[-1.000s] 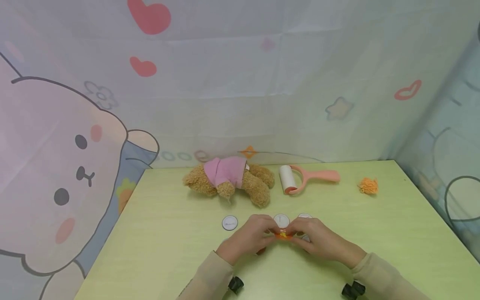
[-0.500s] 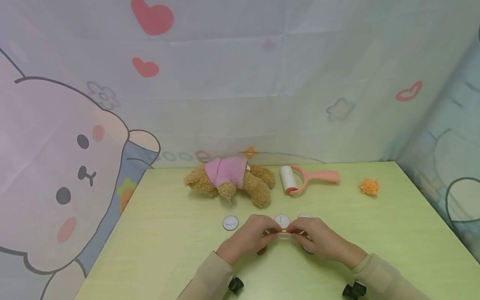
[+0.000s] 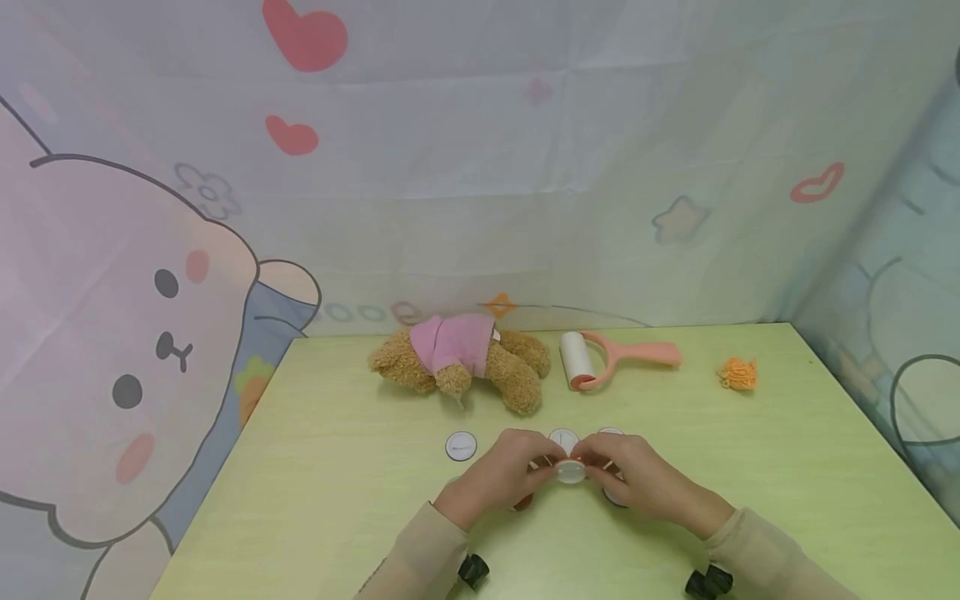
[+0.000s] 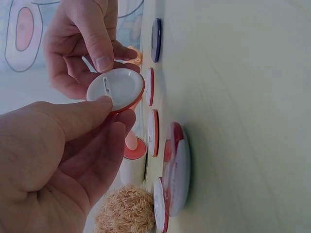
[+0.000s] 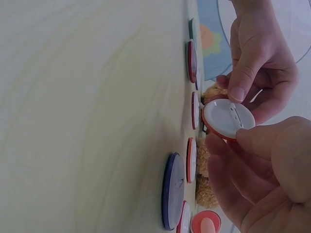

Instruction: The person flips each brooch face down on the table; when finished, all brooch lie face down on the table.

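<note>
Between both hands is an orange-rimmed pin badge [image 3: 571, 472], its white back with the safety pin [image 5: 235, 115] showing. The left hand [image 3: 504, 467] pinches one side of it with thumb and fingers. On the opposite side, the right hand [image 3: 637, 475] pinches it too. The badge is held above the table, tilted. Other round badges lie about the hands: a white-backed badge [image 3: 461, 446] left of them, another badge [image 3: 564, 439] just behind, and a blue-rimmed badge [image 5: 174, 191] close to the right hand. A red badge [image 3: 522, 502] is partly hidden beneath the left hand.
At the table's back lies a brown teddy bear [image 3: 517, 379] in a pink top. To its right are a lint roller [image 3: 576, 360] with a pink handle and a small bundle of orange yarn [image 3: 738, 374]. A printed cloth [image 3: 465, 167] hangs behind the table.
The badge has been turned over between the fingers: its orange front showed first, then its edge, and now its white back. Both hands have stayed in nearly the same place.
</note>
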`<state>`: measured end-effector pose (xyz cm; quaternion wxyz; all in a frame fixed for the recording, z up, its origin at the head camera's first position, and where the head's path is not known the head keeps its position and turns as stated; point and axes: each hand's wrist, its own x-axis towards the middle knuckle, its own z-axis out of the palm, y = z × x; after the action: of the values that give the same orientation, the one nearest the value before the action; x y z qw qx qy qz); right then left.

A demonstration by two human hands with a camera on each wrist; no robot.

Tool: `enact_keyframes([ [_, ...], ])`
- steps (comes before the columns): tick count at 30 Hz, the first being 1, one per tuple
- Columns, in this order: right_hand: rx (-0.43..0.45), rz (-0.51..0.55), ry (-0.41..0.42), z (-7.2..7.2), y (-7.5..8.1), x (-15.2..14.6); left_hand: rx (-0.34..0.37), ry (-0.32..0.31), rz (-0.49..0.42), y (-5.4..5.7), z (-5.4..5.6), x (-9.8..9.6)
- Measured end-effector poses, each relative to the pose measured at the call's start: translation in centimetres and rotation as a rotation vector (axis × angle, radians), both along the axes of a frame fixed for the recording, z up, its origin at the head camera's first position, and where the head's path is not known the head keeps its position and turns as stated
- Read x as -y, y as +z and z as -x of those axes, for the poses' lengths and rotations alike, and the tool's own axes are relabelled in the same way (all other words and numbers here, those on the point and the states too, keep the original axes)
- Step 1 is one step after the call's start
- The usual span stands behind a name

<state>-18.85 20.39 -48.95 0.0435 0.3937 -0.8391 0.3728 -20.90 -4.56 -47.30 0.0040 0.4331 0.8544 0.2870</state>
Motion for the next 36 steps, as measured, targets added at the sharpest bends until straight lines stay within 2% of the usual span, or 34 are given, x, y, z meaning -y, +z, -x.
enact_keyframes([
  [13, -0.042, 0.031, -0.005, -0.09, 0.09, -0.01, 0.009, -0.015, -0.060, -0.16, -0.12, 0.03],
  [23, 0.025, 0.040, 0.027, -0.11, 0.09, 0.08, 0.048, -0.030, -0.083, -0.48, -0.16, 0.00],
  [26, 0.033, 0.039, 0.032, -0.04, 0.01, 0.05, 0.058, -0.030, -0.081, -0.58, -0.16, -0.08],
  [32, -0.012, 0.030, 0.053, 0.15, -0.27, 0.23, 0.071, -0.025, -0.049, -0.76, -0.25, -0.21],
  [36, -0.020, 0.023, 0.059, 0.16, -0.34, 0.30, 0.047, -0.003, 0.000, -0.73, -0.25, -0.26],
])
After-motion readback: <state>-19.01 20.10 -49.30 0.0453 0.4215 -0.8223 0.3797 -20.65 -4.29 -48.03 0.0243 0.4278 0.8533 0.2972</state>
